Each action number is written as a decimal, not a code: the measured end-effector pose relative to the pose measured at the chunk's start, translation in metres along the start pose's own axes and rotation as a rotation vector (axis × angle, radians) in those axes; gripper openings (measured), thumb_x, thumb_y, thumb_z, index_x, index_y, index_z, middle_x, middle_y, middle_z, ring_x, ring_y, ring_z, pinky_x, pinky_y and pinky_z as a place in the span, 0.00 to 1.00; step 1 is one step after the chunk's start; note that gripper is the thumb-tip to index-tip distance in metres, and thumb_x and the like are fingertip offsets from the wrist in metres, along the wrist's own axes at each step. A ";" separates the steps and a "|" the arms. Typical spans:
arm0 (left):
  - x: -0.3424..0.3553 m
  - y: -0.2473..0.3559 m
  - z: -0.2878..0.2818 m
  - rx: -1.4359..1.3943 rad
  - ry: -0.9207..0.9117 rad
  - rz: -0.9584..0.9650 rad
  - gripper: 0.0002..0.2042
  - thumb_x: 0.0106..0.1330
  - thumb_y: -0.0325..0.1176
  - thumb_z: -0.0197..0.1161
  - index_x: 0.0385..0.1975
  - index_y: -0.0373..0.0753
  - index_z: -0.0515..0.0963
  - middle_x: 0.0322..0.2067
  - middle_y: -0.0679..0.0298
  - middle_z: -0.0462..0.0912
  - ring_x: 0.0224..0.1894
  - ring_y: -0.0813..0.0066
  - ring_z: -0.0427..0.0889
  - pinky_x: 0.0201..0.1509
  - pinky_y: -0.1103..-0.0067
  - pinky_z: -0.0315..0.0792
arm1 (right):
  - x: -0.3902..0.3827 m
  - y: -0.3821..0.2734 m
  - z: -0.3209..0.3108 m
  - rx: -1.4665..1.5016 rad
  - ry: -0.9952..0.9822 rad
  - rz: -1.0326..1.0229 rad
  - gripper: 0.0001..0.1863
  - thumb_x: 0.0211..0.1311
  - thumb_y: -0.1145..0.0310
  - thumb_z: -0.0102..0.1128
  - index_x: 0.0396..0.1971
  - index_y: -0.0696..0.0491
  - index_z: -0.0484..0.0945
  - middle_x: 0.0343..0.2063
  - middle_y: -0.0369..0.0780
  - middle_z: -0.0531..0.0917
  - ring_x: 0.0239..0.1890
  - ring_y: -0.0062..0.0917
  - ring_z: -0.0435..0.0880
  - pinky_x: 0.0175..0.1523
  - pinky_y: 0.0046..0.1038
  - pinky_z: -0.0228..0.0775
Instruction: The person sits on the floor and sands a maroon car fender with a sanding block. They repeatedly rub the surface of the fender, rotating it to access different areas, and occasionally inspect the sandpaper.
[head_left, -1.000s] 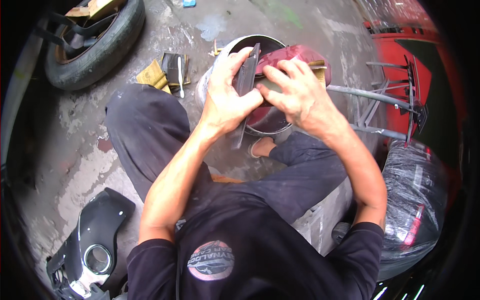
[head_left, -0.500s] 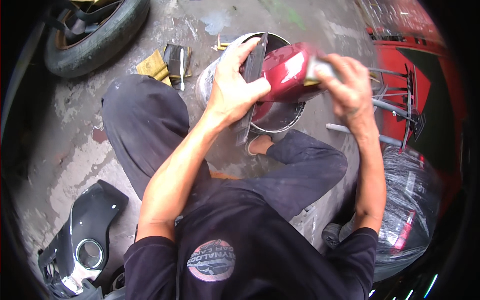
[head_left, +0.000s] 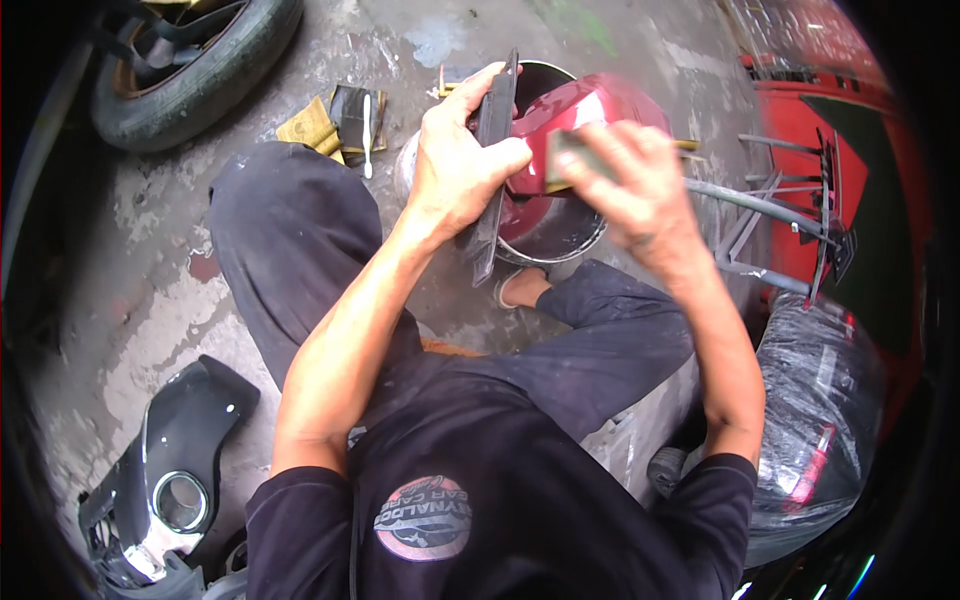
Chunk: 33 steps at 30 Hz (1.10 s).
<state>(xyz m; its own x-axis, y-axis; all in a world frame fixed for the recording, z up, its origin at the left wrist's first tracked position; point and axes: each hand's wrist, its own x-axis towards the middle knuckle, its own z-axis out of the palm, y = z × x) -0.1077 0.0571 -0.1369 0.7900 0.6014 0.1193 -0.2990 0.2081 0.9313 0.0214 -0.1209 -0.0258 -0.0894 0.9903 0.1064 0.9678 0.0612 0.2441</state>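
A glossy red, rounded vehicle part [head_left: 552, 118] with a long black edge piece [head_left: 492, 125] is held over an open bucket [head_left: 535, 255]. My left hand [head_left: 455, 165] grips the black edge, thumb on the near face and fingers behind it. Pressed to the red surface is a sandpaper-wrapped block [head_left: 576, 165], olive and dull yellow, with my right hand [head_left: 640, 185] closed round it. Motion blurs the right fingers. The part hides much of the bucket's mouth.
Folded yellow sandpaper [head_left: 312, 128], a dark sheet and a white toothbrush [head_left: 368, 135] lie beyond my left knee. A tyre [head_left: 200, 100] lies at far left, a black panel [head_left: 190, 440] at near left. Grey metal tubing [head_left: 760, 205] and a plastic-wrapped bundle [head_left: 815, 440] stand at right.
My right hand has moved left across the red part with the block, toward the left hand. The left hand and the part have shifted slightly left.
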 end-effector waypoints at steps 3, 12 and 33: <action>0.001 0.002 0.000 -0.016 0.008 -0.001 0.34 0.53 0.29 0.68 0.65 0.33 0.79 0.42 0.71 0.82 0.43 0.83 0.79 0.53 0.83 0.74 | 0.010 -0.011 0.003 0.034 -0.026 -0.026 0.24 0.50 0.71 0.71 0.52 0.47 0.85 0.57 0.44 0.83 0.56 0.44 0.81 0.61 0.48 0.74; 0.003 -0.005 -0.001 -0.024 -0.023 0.023 0.34 0.53 0.27 0.68 0.66 0.34 0.79 0.42 0.70 0.82 0.44 0.82 0.80 0.54 0.82 0.75 | 0.019 -0.005 0.001 0.023 -0.100 -0.089 0.23 0.53 0.68 0.66 0.52 0.50 0.84 0.58 0.44 0.83 0.60 0.43 0.80 0.63 0.49 0.73; 0.004 -0.022 -0.003 0.110 0.021 0.068 0.35 0.52 0.27 0.68 0.67 0.35 0.79 0.42 0.69 0.82 0.44 0.81 0.81 0.53 0.81 0.76 | 0.032 0.023 -0.024 -0.015 -0.135 -0.040 0.24 0.49 0.74 0.69 0.51 0.47 0.85 0.57 0.41 0.83 0.60 0.42 0.81 0.64 0.47 0.73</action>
<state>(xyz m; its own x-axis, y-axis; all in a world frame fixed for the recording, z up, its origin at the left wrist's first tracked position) -0.0997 0.0573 -0.1575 0.7585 0.6272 0.1769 -0.2900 0.0817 0.9535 0.0351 -0.0903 0.0060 -0.0948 0.9949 -0.0338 0.9602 0.1004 0.2605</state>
